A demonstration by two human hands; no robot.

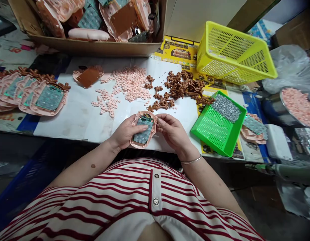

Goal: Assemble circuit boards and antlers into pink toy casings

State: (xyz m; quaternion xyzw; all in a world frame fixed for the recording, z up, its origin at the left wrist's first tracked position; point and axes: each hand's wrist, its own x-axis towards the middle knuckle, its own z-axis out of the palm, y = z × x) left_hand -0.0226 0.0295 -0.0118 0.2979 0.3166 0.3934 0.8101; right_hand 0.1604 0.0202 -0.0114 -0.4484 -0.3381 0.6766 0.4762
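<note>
My left hand (122,134) grips a pink plastic shell half (137,145), its thumb lying across the grey-green circuit board (141,136) set inside. Thin wires show at the top of the board. At the shell's upper right edge, the fingertips of my right hand (174,133) are pinched together; whatever is between them is too small or hidden to make out. Just beyond the shell lie brown antler-shaped pieces (163,104), part of a larger brown heap (182,85). Small pink plastic parts (131,83) are spread behind and to the left.
A green basket (208,129) of metal screws (226,108) stands to the right, with a yellow basket (235,72) behind. Finished-looking shells with boards (48,97) overlap at left. A cardboard box (94,47) of shells stands at the back. A metal bowl (275,107) holds pink parts.
</note>
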